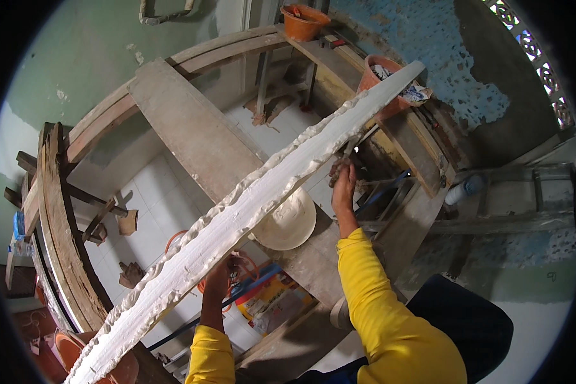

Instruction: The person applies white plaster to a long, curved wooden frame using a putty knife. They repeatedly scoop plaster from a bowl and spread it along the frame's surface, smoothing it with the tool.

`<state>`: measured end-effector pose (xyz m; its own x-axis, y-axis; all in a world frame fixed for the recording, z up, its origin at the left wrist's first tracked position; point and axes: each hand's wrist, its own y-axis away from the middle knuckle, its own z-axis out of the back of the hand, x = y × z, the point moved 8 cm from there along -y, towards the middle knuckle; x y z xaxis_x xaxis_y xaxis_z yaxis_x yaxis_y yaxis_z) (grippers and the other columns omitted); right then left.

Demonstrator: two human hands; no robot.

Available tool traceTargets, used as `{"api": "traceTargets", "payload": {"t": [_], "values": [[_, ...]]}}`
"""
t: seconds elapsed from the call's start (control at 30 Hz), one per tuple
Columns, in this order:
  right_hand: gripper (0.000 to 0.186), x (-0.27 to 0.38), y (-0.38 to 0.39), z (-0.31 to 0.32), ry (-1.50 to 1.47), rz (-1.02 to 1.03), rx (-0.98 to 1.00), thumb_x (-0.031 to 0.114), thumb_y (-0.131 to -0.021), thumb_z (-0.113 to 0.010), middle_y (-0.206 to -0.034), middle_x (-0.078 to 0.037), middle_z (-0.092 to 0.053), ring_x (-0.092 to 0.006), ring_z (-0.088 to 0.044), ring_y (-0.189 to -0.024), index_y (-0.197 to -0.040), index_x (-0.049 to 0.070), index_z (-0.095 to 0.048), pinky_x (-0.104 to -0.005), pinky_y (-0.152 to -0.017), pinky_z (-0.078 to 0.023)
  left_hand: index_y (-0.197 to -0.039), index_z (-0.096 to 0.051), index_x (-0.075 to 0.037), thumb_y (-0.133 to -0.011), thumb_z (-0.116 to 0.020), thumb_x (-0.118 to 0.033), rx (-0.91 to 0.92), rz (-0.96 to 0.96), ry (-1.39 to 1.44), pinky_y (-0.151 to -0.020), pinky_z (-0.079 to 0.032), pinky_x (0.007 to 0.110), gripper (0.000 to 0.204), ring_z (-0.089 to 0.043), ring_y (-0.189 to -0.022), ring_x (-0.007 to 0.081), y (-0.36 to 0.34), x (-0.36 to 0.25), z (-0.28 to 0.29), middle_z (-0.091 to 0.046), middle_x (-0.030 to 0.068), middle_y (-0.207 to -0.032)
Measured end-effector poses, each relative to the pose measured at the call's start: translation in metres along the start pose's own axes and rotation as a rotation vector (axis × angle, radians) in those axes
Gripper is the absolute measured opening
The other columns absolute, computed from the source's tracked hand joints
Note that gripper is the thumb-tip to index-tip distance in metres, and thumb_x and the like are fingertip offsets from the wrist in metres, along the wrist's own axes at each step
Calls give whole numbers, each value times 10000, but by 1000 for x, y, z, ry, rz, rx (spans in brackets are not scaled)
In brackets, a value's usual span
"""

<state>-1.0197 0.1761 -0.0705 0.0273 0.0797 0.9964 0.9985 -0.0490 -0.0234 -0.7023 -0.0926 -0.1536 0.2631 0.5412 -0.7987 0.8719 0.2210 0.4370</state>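
While the long white plaster moulding runs from seven to one o'clock, my left hand grips its underside. My right hand, well apart, clasps its far edge above the wooden plank.

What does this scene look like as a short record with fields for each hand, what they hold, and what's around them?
Held item: long white plaster moulding, running diagonally from lower left to upper right
Left hand: under the moulding's lower part, gripping it
Right hand: at the moulding's right edge, further up, touching it
Sleeves: yellow
Support: wooden plank scaffold above a white tiled floor
On plank: white round bowl, partly behind the moulding
Nearby: orange bucket at top; second orange bucket near the moulding's far end
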Motion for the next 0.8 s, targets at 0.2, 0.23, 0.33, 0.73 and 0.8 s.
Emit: {"api": "traceTargets", "payload": {"t": [0.2, 0.23, 0.33, 0.73, 0.8], "values": [[391, 21, -37, 12, 226, 251, -82, 396, -1096, -415, -886, -25, -510, -151, -467, -837, -1036, 32, -545, -337, -768, -406, -1096, -613, -80, -1070, -514, -326, 15, 114, -103, -707, -560, 290, 266, -715, -871, 169, 8, -22, -34, -709, 76, -1052], [383, 16, -55, 18, 242, 270, -45, 389, -1098, -413, -881, -28, -509, -151, -465, -830, -1028, 36, -544, -338, -762, -403, -1101, -610, -79, -1067, -520, -323, 15, 112, -126, -711, -564, 289, 262, -717, -873, 170, 7, -27, -44, -708, 79, -1056], [357, -1, -98, 33, -55, 199, -27, 395, -1090, -424, -868, -22, -512, -141, -458, -800, -994, 77, -555, -321, -737, -391, -1114, -601, -66, -1058, -541, -325, 27, 139, -121, -736, -573, 296, 272, -716, -901, 176, 2, -29, -57, -704, 91, -1065], [378, -86, -60, 127, -53, -360, -465, 439, -1065, -411, -732, 12, -492, -116, -459, -598, -944, 121, -576, -275, -533, -382, -1235, -615, -10, -985, -663, -316, -97, 363, -54, -930, -587, 402, 398, -685, -1080, 252, -3, -6, -92, -676, 127, -1171], [365, -79, -44, 133, -15, -428, -412, 420, -1063, -412, -821, -9, -523, -134, -493, -653, -957, 105, -563, -279, -587, -424, -1236, -567, 6, -980, -651, -280, -198, 369, 28, -928, -595, 414, 392, -690, -1073, 268, 2, -1, -95, -665, 139, -1187]]}}
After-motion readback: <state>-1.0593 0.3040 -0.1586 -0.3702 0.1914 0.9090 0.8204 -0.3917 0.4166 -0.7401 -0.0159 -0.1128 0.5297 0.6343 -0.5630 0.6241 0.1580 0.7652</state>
